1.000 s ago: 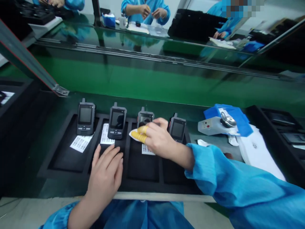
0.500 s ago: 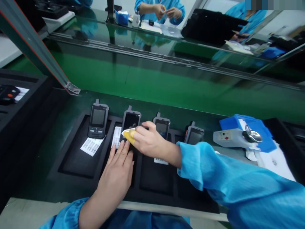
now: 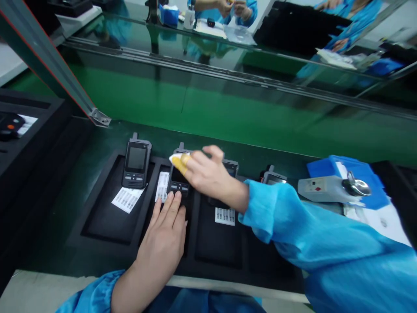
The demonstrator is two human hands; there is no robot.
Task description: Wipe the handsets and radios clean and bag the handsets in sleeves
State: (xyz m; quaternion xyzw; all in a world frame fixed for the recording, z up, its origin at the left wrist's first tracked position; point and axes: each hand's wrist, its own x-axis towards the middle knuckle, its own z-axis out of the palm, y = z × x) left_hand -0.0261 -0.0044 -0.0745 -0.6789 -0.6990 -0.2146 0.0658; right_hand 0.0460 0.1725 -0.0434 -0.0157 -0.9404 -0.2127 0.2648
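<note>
Head view: the second handset from the left (image 3: 179,187) is propped across the far rim of the black tray (image 3: 221,271), which is set along the near edge of the tabletop (image 3: 97,143). A white wipe (image 3: 175,157) is gripped at the fingertips of the right hand (image 3: 206,174), over the screen's upper part; the thumb's hold cannot be told. The left hand (image 3: 164,237) is laid flat and unclenched, its fingertips at the handset's lower end.

The screen appears to be being wiped. The handset is best steadied lightly at its base, with even strokes carried into the corners and the label sheets left undisturbed.

In the tray's compartments, counted from the left, label sheets are seen in the first (image 3: 128,199), second (image 3: 162,186) and third (image 3: 224,216); the fourth is mostly hidden by the sleeve. White material is held in the blue bin (image 3: 374,178), towards the tabletop's far right corner.
</note>
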